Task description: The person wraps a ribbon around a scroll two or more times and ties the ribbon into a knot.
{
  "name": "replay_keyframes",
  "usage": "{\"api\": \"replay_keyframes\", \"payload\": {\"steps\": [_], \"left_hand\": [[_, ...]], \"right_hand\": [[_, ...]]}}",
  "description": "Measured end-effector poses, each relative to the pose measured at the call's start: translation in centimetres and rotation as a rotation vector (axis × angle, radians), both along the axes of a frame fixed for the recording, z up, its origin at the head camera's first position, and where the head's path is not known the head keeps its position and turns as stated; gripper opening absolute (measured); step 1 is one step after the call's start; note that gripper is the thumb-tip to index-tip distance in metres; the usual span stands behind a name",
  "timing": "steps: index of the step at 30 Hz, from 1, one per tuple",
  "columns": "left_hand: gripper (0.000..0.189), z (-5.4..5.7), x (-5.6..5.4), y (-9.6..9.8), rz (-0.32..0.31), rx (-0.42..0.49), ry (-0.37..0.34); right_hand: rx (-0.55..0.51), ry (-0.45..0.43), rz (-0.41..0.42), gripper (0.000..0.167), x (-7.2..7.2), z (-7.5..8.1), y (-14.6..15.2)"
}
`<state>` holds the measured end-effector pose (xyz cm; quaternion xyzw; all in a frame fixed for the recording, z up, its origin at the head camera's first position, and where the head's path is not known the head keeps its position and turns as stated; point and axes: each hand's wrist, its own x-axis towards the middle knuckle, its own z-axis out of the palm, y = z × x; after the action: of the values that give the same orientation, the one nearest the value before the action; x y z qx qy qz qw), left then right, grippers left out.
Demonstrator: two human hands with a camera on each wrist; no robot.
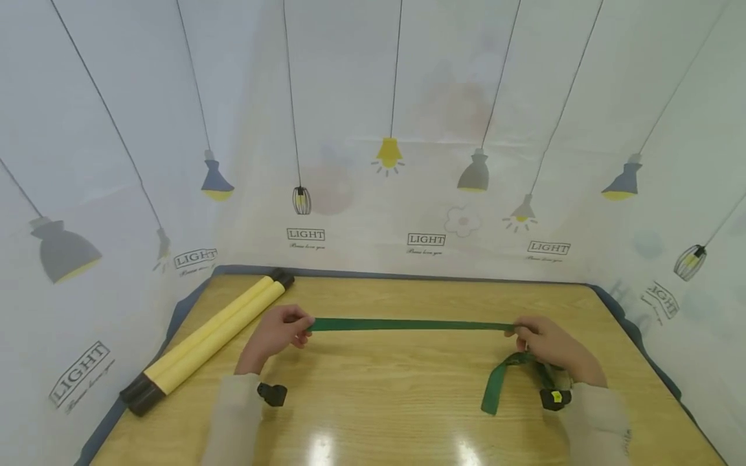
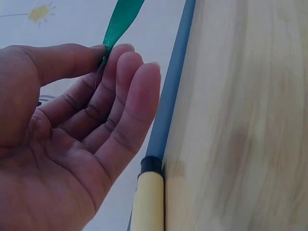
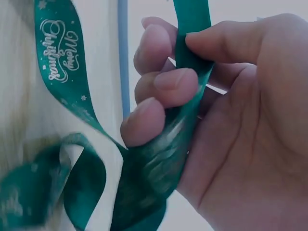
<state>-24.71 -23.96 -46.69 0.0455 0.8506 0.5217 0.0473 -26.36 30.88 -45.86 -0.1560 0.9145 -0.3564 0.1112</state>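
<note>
A green ribbon [image 1: 402, 324] stretches nearly straight between both hands, above the wooden table. My left hand [image 1: 281, 331] pinches one end of it between thumb and index finger; in the left wrist view the other fingers lie loosely bent, and the ribbon [image 2: 121, 21] runs up from the thumb tip. With thumb and curled fingers, my right hand [image 1: 548, 341] grips the ribbon farther along. The rest of it hangs in loops below that hand. White "Merry Christmas" print shows on the hanging ribbon [image 3: 62, 53] in the right wrist view.
Two pale yellow rolls with black ends [image 1: 218, 336] lie side by side, slanting along the left side of the wooden table [image 1: 384, 395]. A white wall covering [image 1: 350, 129] printed with lamps surrounds the table on the back and both sides. Blue-grey edging [image 1: 408, 277] follows the table's border.
</note>
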Motion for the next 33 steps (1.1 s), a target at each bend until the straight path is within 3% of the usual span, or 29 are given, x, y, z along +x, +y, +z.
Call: {"api": "replay_keyframes", "payload": {"steps": [8, 15, 26, 33], "left_hand": [[0.025, 0.1, 0.8, -2.3, 0.023, -0.015, -0.026], [0.022, -0.1, 1.0, -3.5, 0.085, -0.072, -0.075], [0.017, -1.5, 1.2, -5.0, 0.125, -0.249, -0.170], [0.017, -2.1, 0.9, -4.8, 0.110, -0.412, -0.123]], "right_hand": [[0.036, -0.048, 0.008, 0.039, 0.4, 0.6, 2.5], [0.068, -0.054, 0.022, 0.035, 0.4, 0.6, 4.3], [0.253, -0.036, 0.049, 0.035, -0.4, -2.6, 3.8], [0.317, -0.030, 0.040, 0.032, -0.3, -2.5, 3.0]]}}
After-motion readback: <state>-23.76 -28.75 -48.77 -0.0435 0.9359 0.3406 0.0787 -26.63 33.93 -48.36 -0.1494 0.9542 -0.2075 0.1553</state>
